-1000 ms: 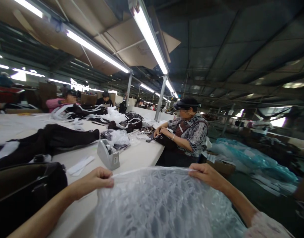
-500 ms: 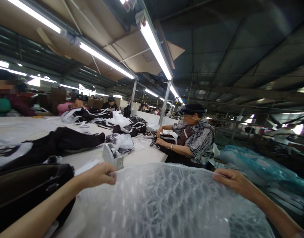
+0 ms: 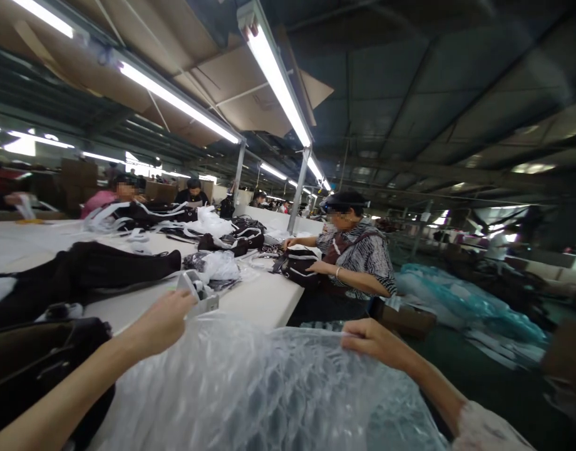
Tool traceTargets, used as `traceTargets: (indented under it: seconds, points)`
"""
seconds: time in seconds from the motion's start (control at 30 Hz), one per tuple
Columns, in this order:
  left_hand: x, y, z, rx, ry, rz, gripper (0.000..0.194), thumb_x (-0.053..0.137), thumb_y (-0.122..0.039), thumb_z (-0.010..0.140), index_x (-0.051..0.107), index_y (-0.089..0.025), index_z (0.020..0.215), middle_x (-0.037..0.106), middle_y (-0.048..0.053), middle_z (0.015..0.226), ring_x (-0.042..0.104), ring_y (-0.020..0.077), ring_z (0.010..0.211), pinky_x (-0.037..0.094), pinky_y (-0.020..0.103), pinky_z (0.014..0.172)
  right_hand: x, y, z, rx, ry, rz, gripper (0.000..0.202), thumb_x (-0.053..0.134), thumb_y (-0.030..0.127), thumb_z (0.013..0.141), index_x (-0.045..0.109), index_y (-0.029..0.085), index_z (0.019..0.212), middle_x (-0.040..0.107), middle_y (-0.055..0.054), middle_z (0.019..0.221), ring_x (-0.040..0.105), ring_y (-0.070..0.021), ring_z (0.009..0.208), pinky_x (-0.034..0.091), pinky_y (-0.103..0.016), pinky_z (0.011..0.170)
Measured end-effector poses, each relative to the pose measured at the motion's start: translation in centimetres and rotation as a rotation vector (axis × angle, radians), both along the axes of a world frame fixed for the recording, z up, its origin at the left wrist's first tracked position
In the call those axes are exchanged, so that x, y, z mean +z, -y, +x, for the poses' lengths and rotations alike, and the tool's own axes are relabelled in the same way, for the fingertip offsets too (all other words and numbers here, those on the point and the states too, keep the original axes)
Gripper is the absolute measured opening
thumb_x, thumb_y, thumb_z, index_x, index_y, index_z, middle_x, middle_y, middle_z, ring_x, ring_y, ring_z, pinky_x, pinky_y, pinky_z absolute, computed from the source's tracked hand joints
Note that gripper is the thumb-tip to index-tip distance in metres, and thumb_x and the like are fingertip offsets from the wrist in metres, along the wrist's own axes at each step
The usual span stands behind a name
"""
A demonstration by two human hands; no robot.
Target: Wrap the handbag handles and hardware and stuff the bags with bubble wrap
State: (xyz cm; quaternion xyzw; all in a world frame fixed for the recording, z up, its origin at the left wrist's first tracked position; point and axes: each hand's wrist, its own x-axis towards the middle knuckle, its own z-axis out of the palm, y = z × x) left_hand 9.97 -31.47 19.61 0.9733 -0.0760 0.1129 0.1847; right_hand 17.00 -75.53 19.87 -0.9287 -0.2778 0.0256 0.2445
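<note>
A large sheet of clear bubble wrap (image 3: 288, 382) spreads across the front of my view, its upper edge running between my hands. My left hand (image 3: 163, 322) is closed at the sheet's upper left corner, its fingertips partly hidden and close beside a grey tape dispenser (image 3: 206, 304). Whether it touches the dispenser, I cannot tell. At the upper right edge, my right hand (image 3: 372, 341) pinches the wrap between thumb and fingers. Left of my left forearm lies a dark bag (image 3: 39, 369) with a zip or seam along its top.
Black bags (image 3: 123, 269) with white wrapping lie along the white table (image 3: 255, 307). On its right side a co-worker (image 3: 354, 250) handles a black bag (image 3: 297, 263). Bluish plastic sheeting (image 3: 471, 300) and a cardboard box (image 3: 407, 319) are on the floor at right.
My view has turned slightly right. My hands have come a little closer together, slackening the bubble wrap, and my left hand is higher against the tape dispenser.
</note>
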Motion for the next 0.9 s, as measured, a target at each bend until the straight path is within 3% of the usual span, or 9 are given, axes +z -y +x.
traceTargets:
  seconds: [0.1,0.23,0.3,0.4,0.5,0.57,0.63,0.77,0.9]
  points:
    - [2.7,5.6,-1.4,-0.208,0.064,-0.004,0.050,0.035,-0.005,0.075,0.061,-0.013,0.117,0.059,0.015,0.130,0.051,0.0263,0.125,0.037,0.040,0.106,-0.1,-3.0,-1.0,0.040,0.030,-0.027,0.029,0.060,0.036,0.081,0.054,0.017,0.060,0.047,0.005,0.057,0.043,-0.0115,0.058,0.026,-0.023,0.054]
    - [5.4,12.7,-2.7,-0.413,0.001,0.112,0.029,0.041,-0.012,0.080,0.068,-0.013,0.091,0.069,0.019,0.109,0.061,0.0330,0.109,0.043,0.045,0.098,-0.2,-7.0,-3.1,0.084,0.075,-0.022,0.025,0.062,0.029,0.080,0.055,0.017,0.060,0.047,0.004,0.056,0.041,-0.0113,0.058,0.024,-0.025,0.056]
    - [5.4,14.7,-2.7,-0.419,-0.003,0.146,0.022,0.046,-0.017,0.081,0.067,-0.013,0.089,0.069,0.020,0.106,0.062,0.0362,0.105,0.042,0.049,0.096,-0.1,-8.6,-3.9,0.102,0.070,0.007,0.023,0.062,0.028,0.081,0.056,0.017,0.061,0.048,0.004,0.056,0.042,-0.0111,0.057,0.024,-0.025,0.056]
    - [3.9,16.0,-2.0,-0.360,-0.053,0.118,0.015,0.051,-0.016,0.076,0.064,-0.015,0.083,0.071,0.018,0.090,0.066,0.0339,0.090,0.045,0.046,0.086,0.3,-9.7,-4.4,0.143,0.011,0.080,0.018,0.060,0.029,0.083,0.062,0.017,0.069,0.051,0.005,0.059,0.045,-0.0105,0.058,0.028,-0.022,0.056]
    - [1.8,15.3,-1.3,-0.363,-0.140,0.036,0.016,0.045,-0.015,0.077,0.057,-0.019,0.068,0.065,0.005,0.068,0.062,0.0213,0.067,0.046,0.030,0.067,-0.1,-9.2,-3.9,0.173,-0.091,0.158,0.020,0.067,0.037,0.079,0.065,0.016,0.076,0.051,0.006,0.062,0.044,-0.0101,0.060,0.029,-0.020,0.055]
    - [1.2,13.8,-1.3,-0.377,-0.155,-0.022,0.021,0.038,-0.017,0.082,0.053,-0.021,0.068,0.061,0.001,0.067,0.058,0.0170,0.065,0.042,0.025,0.062,-1.4,-8.2,-3.2,0.193,-0.183,0.171,0.025,0.072,0.039,0.073,0.066,0.015,0.073,0.050,0.006,0.060,0.043,-0.0097,0.058,0.029,-0.020,0.053]
    - [1.2,11.5,-1.3,-0.364,-0.156,-0.057,0.023,0.033,-0.020,0.085,0.051,-0.021,0.070,0.059,0.000,0.070,0.055,0.0165,0.068,0.040,0.024,0.061,-3.4,-7.1,-2.5,0.208,-0.262,0.167,0.028,0.073,0.041,0.070,0.064,0.015,0.068,0.050,0.006,0.058,0.043,-0.0098,0.056,0.031,-0.021,0.053]
    - [1.3,6.0,-1.4,-0.297,-0.188,-0.075,0.025,0.032,-0.030,0.087,0.049,-0.020,0.072,0.056,0.000,0.071,0.052,0.0178,0.070,0.037,0.026,0.063,-7.6,-4.9,-1.6,0.176,-0.314,0.235,0.038,0.060,0.053,0.078,0.054,0.017,0.067,0.050,0.004,0.063,0.046,-0.0120,0.061,0.035,-0.022,0.057]
    - [0.1,2.0,-1.4,-0.224,-0.208,-0.059,0.028,0.033,-0.036,0.087,0.048,-0.020,0.071,0.055,0.001,0.070,0.052,0.0190,0.070,0.037,0.027,0.066,-9.4,-3.6,-1.6,0.109,-0.315,0.306,0.038,0.051,0.056,0.084,0.047,0.020,0.072,0.049,0.004,0.061,0.049,-0.0133,0.057,0.039,-0.024,0.057]
